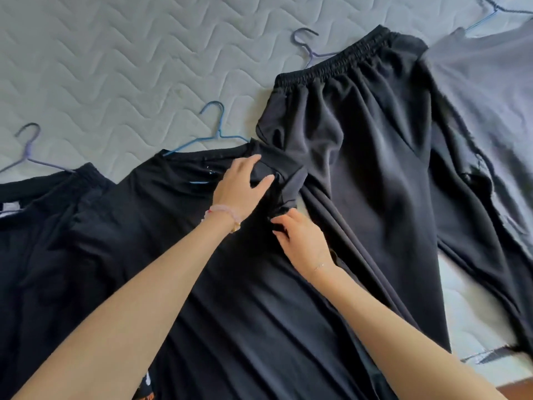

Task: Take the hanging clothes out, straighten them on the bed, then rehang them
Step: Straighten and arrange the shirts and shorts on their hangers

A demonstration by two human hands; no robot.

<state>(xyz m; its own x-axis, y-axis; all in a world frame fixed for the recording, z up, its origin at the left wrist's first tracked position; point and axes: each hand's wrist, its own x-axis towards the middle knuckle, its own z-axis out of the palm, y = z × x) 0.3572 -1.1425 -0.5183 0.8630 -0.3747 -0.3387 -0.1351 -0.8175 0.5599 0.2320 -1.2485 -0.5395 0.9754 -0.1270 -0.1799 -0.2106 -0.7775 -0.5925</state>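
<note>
Black shirt (219, 284) lies on the bed (101, 67). Left hand (240, 189) presses its folded sleeve (291, 177) with spread fingers; right hand (302, 243) pinches the sleeve edge. I would pull outward gently, keeping the shoulder held flat.

Four hangers (28, 145) (219, 131) (312, 54) (496, 7) are lying on one bed (115, 67), with one black shirt (230, 313), one pair of black trousers (375, 168), one more black garment (43, 255) and one grey garment (490, 82). Two hands (239, 189) (302, 241) are showing.
</note>
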